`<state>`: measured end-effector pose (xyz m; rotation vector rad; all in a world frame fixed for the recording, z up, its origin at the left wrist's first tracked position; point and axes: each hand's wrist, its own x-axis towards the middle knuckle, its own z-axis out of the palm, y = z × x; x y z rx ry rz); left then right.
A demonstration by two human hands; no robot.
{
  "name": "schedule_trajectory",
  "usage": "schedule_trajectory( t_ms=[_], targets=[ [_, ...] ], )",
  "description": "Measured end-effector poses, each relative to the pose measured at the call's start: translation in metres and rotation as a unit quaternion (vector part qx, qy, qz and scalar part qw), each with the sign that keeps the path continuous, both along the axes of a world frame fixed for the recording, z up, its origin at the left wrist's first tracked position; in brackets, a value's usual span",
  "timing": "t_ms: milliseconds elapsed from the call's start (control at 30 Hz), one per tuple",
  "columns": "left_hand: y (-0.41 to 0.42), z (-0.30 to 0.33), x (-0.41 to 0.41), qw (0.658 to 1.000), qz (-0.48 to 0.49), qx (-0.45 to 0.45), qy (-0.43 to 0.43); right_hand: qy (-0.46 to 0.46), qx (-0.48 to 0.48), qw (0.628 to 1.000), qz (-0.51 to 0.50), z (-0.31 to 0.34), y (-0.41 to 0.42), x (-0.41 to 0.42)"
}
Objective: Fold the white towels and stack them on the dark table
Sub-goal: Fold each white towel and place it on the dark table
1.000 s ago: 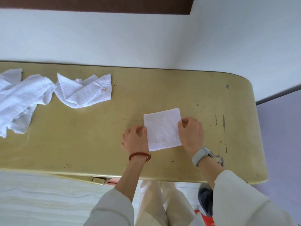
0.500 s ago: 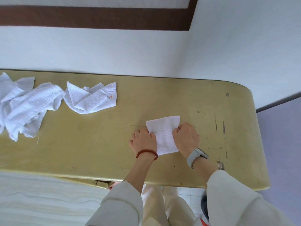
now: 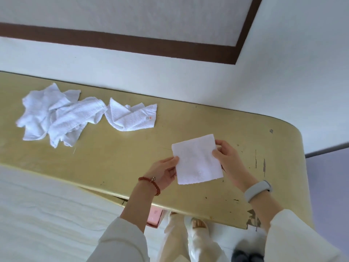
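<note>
A small white towel (image 3: 197, 159), folded into a square, is held between both hands above the yellowish table (image 3: 117, 159). My left hand (image 3: 163, 172), with a red bead bracelet, pinches its left edge. My right hand (image 3: 229, 160), with a grey wristband, grips its right edge. Further left on the table lies a loosely folded white towel (image 3: 132, 117) with a small red label. Beside it sits a crumpled heap of white towels (image 3: 54, 116).
A white wall (image 3: 170, 80) with a brown stripe runs along the table's far edge. A white mattress (image 3: 47, 214) lies at the lower left. The table's rounded right end (image 3: 294, 148) has chipped paint. A pink box (image 3: 154, 217) sits under the table.
Both hands were pressing the folded towel flat on the table; now they have lifted it by its side edges. The view has tilted up and left, showing more of the crumpled heap.
</note>
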<state>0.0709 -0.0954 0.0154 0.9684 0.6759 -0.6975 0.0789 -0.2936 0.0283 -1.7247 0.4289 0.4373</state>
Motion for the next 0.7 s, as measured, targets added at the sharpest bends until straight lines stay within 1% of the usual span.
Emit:
schedule_trajectory(
  t_ms=[67,133,167,233,267,333,367,400,500,600,700],
  targets=[
    [0.009,0.014,-0.01,0.999,0.02,-0.016,-0.021,-0.031,0.0,0.999,0.037,0.014,0.008,0.001],
    [0.018,0.028,-0.021,0.996,0.079,0.013,-0.049,-0.053,0.006,0.996,0.069,0.026,0.022,0.003],
    [0.023,0.035,-0.027,0.99,0.111,0.049,-0.067,-0.072,0.004,0.994,0.083,0.032,0.034,0.003],
    [0.036,0.048,-0.041,0.964,0.16,0.177,-0.114,-0.125,-0.028,0.986,0.109,0.041,0.063,0.0],
    [0.044,0.055,-0.049,0.939,0.172,0.261,-0.144,-0.156,-0.058,0.978,0.123,0.045,0.081,-0.003],
    [0.065,0.067,-0.066,0.869,0.186,0.416,-0.194,-0.225,-0.096,0.957,0.158,0.055,0.12,-0.013],
    [0.078,0.074,-0.077,0.833,0.198,0.473,-0.206,-0.259,-0.1,0.944,0.178,0.059,0.141,-0.02],
    [0.093,0.079,-0.089,0.804,0.216,0.512,-0.212,-0.29,-0.101,0.931,0.198,0.063,0.163,-0.028],
    [0.152,0.094,-0.133,0.743,0.273,0.575,-0.208,-0.36,-0.101,0.891,0.258,0.08,0.237,-0.058],
    [0.226,0.106,-0.192,0.69,0.315,0.629,-0.17,-0.398,-0.081,0.854,0.325,0.099,0.322,-0.1],
    [0.305,0.117,-0.268,0.655,0.348,0.658,-0.129,-0.427,-0.047,0.818,0.382,0.111,0.415,-0.161]
  ],
)
